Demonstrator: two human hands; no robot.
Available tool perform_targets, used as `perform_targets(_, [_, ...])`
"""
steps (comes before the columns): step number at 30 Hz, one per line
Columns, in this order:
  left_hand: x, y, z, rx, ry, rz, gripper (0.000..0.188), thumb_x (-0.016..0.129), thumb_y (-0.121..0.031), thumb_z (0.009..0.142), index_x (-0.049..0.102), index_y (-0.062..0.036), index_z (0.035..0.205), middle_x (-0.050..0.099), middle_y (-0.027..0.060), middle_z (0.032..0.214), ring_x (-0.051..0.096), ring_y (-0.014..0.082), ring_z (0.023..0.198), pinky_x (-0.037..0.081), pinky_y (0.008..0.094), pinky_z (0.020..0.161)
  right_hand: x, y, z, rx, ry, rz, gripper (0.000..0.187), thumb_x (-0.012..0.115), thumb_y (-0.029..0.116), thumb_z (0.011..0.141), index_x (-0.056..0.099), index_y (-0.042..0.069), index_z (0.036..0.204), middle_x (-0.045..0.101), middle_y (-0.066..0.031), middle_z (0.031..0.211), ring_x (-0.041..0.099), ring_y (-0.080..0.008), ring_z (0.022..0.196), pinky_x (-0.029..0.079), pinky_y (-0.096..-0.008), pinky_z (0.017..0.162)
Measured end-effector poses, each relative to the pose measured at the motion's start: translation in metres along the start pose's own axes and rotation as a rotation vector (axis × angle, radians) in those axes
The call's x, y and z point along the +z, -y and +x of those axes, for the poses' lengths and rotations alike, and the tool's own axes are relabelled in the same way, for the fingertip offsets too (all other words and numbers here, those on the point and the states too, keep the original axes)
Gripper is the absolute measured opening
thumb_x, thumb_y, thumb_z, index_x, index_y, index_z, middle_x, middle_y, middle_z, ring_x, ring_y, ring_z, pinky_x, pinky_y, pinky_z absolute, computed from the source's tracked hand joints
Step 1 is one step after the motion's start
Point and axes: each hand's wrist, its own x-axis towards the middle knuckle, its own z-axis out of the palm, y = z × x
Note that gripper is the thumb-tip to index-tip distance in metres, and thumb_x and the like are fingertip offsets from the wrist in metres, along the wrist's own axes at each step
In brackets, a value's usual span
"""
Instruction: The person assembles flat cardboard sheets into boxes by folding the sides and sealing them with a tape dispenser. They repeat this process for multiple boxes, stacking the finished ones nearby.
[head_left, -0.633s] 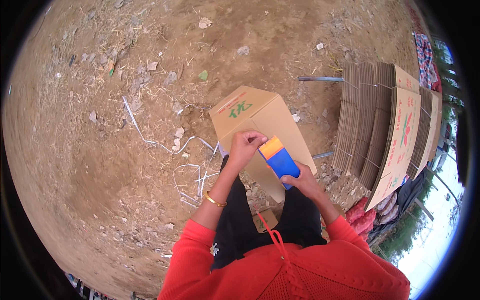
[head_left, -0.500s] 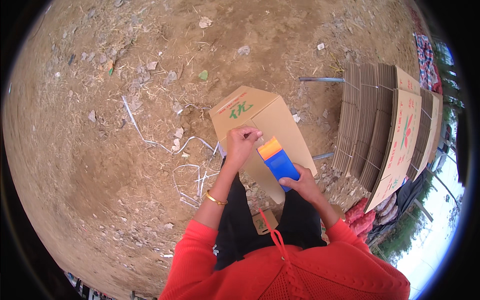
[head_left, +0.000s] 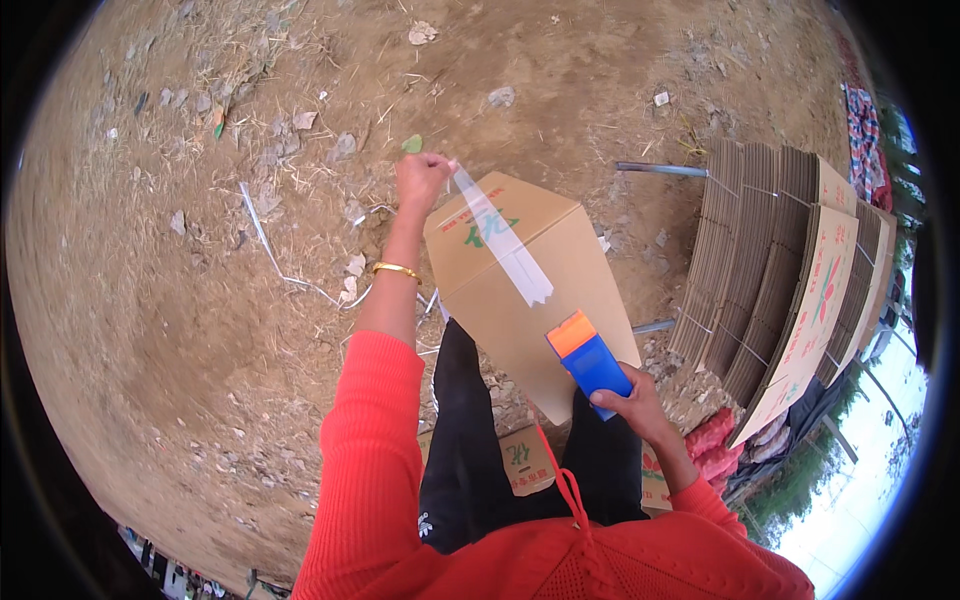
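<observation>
My left hand (head_left: 423, 184) pinches one end of a whitish strip of packing tape (head_left: 505, 245), beyond the far left edge of a cardboard box (head_left: 560, 270). Slanting over the box's green print, the strip ends in a jagged edge apart from the dispenser. Whether it touches the cardboard along its length I cannot tell. My right hand (head_left: 640, 402) is closed around a blue tape dispenser (head_left: 592, 365) with an orange end, held over the box's near right part. The box stands in front of my black-trousered legs.
Bundled stacks of flat cardboard boxes (head_left: 745, 260) stand at the right, with metal bars (head_left: 660, 169) beside them. Red net sacks (head_left: 712, 443) lie below the stacks. White strapping (head_left: 262, 235) trails over the dirt at left. More printed cardboard (head_left: 526, 460) lies between my legs.
My left hand has moved away to the far left, and a length of tape now hangs from it across the box. My right hand with the dispenser has shifted slightly right and nearer.
</observation>
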Motion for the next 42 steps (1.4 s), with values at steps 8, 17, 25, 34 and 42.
perform_targets(8, [0.032, 0.042, 0.01, 0.004, -0.02, -0.023, 0.018, 0.077, -0.021, 0.07, 0.074, -0.0057, 0.078, 0.066, 0.0123, 0.063, 0.063, 0.0203, 0.057, 0.049, 0.0327, 0.059, -0.001, 0.008, 0.007, 0.021, -0.004, -0.02, 0.038, 0.078, 0.027, 0.075, 0.065, -0.001, 0.099, 0.058, -0.005, 0.09, 0.057, -0.0115, 0.082, 0.047, -0.0276, 0.075])
perform_targets(17, [0.045, 0.049, 0.004, -0.024, 0.021, 0.06, 0.018, 0.077, -0.023, 0.07, 0.075, -0.007, 0.079, 0.067, 0.0129, 0.066, 0.064, 0.0225, 0.06, 0.049, 0.0353, 0.06, -0.002, 0.004, 0.01, 0.055, -0.01, 0.005, 0.04, 0.078, 0.029, 0.075, 0.064, -0.001, 0.098, 0.059, -0.0045, 0.089, 0.057, -0.0115, 0.082, 0.047, -0.0278, 0.075])
perform_targets(25, [0.08, 0.072, -0.036, -0.18, 0.22, 0.179, 0.017, 0.075, -0.024, 0.076, 0.076, -0.0084, 0.082, 0.069, 0.0086, 0.069, 0.064, 0.018, 0.062, 0.049, 0.0331, 0.061, -0.001, -0.006, 0.017, 0.033, -0.015, -0.069, 0.041, 0.077, 0.029, 0.075, 0.064, -0.001, 0.1, 0.059, -0.0055, 0.09, 0.057, -0.0125, 0.083, 0.046, -0.0286, 0.077])
perform_targets(34, [0.102, 0.061, -0.039, -0.012, 0.234, 0.676, 0.056, 0.065, -0.037, 0.084, 0.05, -0.0166, 0.134, 0.063, 0.019, 0.116, 0.056, 0.0316, 0.113, 0.044, 0.0421, 0.092, 0.002, -0.013, 0.021, 0.04, -0.009, -0.055, 0.04, 0.077, 0.029, 0.075, 0.065, -0.001, 0.099, 0.06, -0.0056, 0.087, 0.058, -0.0128, 0.081, 0.046, -0.029, 0.076])
perform_targets(42, [0.079, 0.069, -0.032, -0.027, 0.515, 0.481, 0.07, 0.034, -0.054, 0.095, 0.025, -0.0087, 0.147, 0.024, 0.0187, 0.152, 0.018, 0.0314, 0.143, 0.021, 0.0423, 0.113, 0.0, -0.02, 0.026, 0.053, 0.025, -0.099, 0.038, 0.076, 0.02, 0.077, 0.062, 0.0, 0.106, 0.061, -0.0007, 0.09, 0.057, -0.0078, 0.081, 0.047, -0.0253, 0.074])
